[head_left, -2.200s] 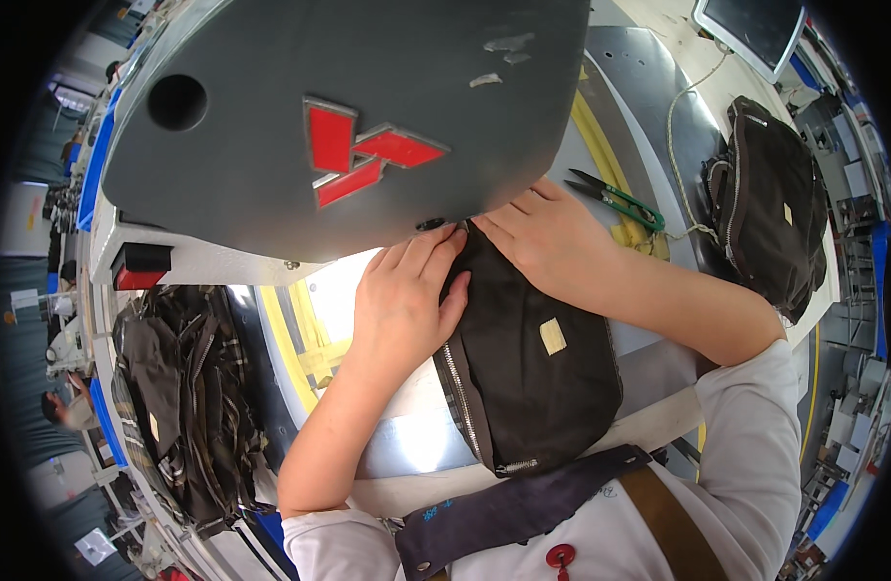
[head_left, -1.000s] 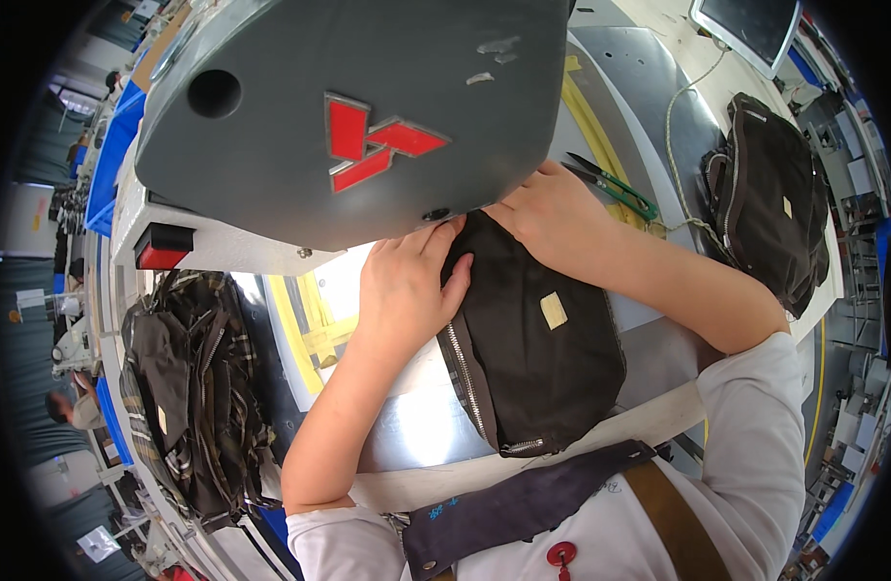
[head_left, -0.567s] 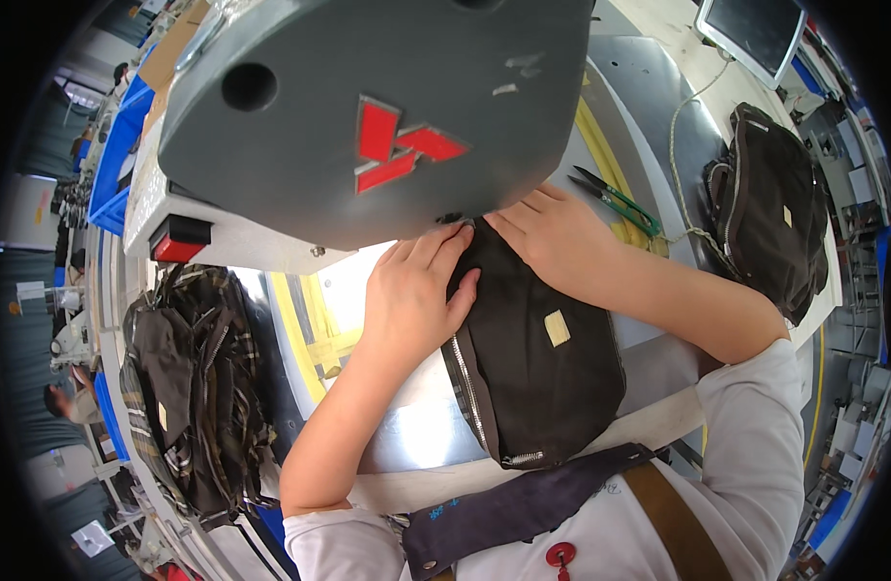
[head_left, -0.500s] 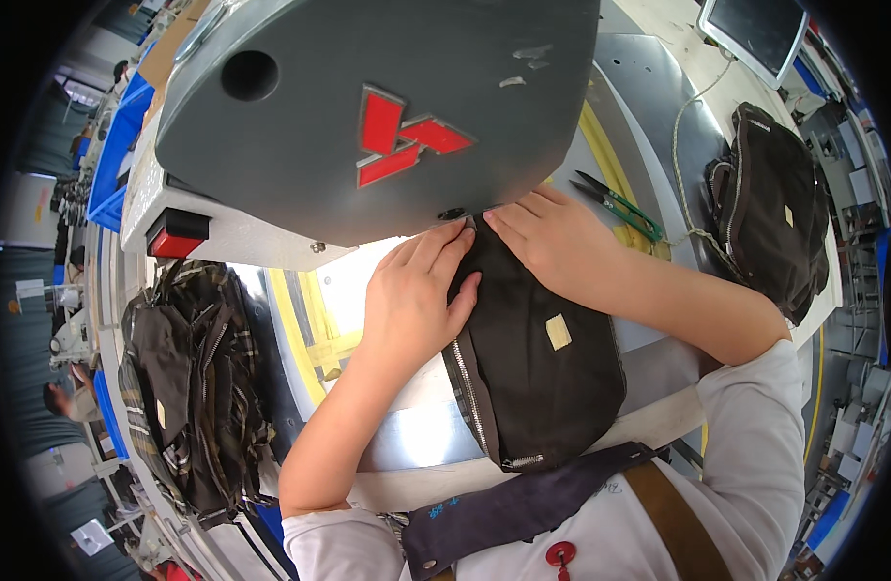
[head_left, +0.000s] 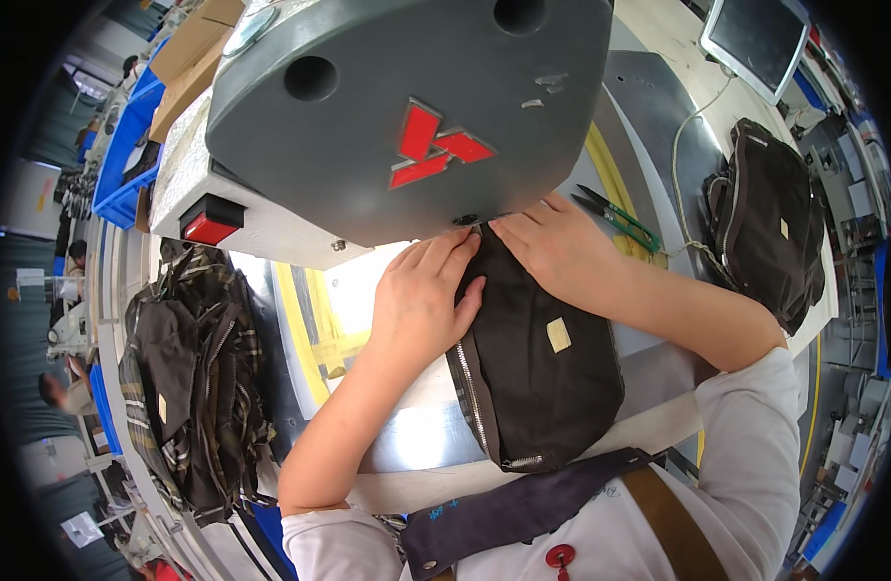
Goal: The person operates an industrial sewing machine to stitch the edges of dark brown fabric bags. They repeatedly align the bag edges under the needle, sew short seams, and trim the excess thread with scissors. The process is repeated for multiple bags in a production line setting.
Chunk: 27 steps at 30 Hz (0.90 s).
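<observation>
A black zippered bag [head_left: 537,392] lies lengthwise before me, with a silver zipper along its left side and a small cream label on top. Its far end runs up under the grey sewing machine head [head_left: 368,126], which hides the needle area. My left hand [head_left: 421,300] holds the bag's far left edge, fingers together on the fabric and thumb lower down. From the right, my right hand [head_left: 557,247] grips the far right edge, its fingertips partly under the machine head. Both hands are closed on the fabric, close to each other.
Green-handled thread snips [head_left: 619,218] lie just beyond my right hand. Another black bag [head_left: 770,223] rests at the right, beside a pale cord [head_left: 679,165]. Dark bags with plaid fabric [head_left: 189,378] are piled at the left. A screen [head_left: 755,44] stands far right; a blue bin [head_left: 126,155] far left.
My view has tilted slightly, so the machine head appears farther right and shows more of its top. Both hands keep their hold on the bag, with hardly any movement.
</observation>
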{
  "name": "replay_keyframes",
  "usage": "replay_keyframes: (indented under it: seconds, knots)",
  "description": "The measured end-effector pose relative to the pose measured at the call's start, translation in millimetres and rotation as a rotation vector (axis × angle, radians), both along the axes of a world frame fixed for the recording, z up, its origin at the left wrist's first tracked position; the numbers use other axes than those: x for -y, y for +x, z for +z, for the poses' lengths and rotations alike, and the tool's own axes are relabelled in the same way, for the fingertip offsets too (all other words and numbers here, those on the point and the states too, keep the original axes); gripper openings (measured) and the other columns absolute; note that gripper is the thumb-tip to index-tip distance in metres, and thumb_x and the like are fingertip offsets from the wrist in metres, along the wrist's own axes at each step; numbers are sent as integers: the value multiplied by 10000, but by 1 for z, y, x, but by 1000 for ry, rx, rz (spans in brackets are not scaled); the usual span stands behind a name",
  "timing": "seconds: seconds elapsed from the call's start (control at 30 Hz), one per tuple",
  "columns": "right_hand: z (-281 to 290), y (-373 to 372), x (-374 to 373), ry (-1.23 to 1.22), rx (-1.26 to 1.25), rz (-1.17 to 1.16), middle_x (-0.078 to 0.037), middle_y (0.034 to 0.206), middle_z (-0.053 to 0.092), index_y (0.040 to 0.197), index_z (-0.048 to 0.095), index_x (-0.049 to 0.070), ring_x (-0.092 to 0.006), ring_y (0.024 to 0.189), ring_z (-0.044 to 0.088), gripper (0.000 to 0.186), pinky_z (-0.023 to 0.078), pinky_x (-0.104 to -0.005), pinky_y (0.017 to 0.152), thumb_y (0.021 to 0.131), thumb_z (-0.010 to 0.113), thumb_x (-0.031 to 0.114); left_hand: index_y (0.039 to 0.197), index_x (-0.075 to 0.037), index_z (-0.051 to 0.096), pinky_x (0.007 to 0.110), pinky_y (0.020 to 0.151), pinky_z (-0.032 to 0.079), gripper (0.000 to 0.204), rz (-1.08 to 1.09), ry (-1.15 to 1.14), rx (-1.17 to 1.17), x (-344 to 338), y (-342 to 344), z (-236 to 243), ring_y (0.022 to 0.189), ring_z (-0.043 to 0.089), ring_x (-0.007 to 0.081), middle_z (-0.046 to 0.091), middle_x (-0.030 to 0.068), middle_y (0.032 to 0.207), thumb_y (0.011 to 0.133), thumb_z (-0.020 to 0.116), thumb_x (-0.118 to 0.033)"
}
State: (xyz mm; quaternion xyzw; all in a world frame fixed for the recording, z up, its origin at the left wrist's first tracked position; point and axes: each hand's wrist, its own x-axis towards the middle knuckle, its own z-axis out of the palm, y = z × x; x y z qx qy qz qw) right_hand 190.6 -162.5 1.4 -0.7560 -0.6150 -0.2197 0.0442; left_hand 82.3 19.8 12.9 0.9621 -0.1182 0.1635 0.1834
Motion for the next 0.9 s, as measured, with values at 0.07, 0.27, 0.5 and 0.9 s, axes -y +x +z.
replay_keyframes:
  seconds: [0.07,0.27,0.5,0.9]
  knots:
    - [0,1,-2,18,-13,-12,-73,955,576,862,680,7,-206,949,574,179,427,-377,968,757,580,113,1100,-38,645,375,868,515,382,10,0,-3,-1,1,0,999,639,285,626,75,1189,735,723,-118]
    - [0,-2,2,-38,-21,-6,-71,957,573,886,680,6,-209,947,578,194,425,-380,973,768,573,116,1097,-34,648,376,872,514,379,5,-1,-4,1,-2,1,998,639,285,628,76,1183,735,723,-120]
    - [-2,4,-4,48,-11,-34,-77,943,573,934,663,-8,-203,930,590,223,436,-377,955,769,571,110,1098,-45,649,375,846,516,367,11,10,4,-3,5,0,975,641,289,640,82,1146,750,718,-138]
    - [1,10,-2,-17,-15,-15,-90,1016,568,1015,653,-32,-207,997,585,289,437,-377,959,785,577,125,1138,-66,647,384,806,518,383,40,41,0,-5,8,-3,913,647,298,659,86,1089,775,707,-172]
